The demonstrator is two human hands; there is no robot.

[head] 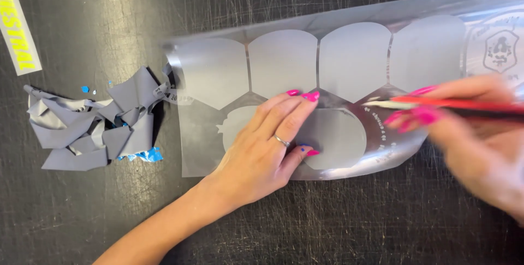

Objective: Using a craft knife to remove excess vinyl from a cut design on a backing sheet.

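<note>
head view looks down on a scratched black work table [338, 227] where a long clear carrier sheet with pale grey cut vinyl shapes [355, 57] lies flat. left hand [262, 147] rests spread and open on the sheet, pinning it, holding nothing. right hand [469, 145], blurred, is closed around a slim red-handled pointed tool [436, 103], its tip at the sheet. a heap of crumpled grey vinyl scraps [95, 128] beside the sheet suggests much is already stripped; the crest at the far right looks unfinished.
</note>
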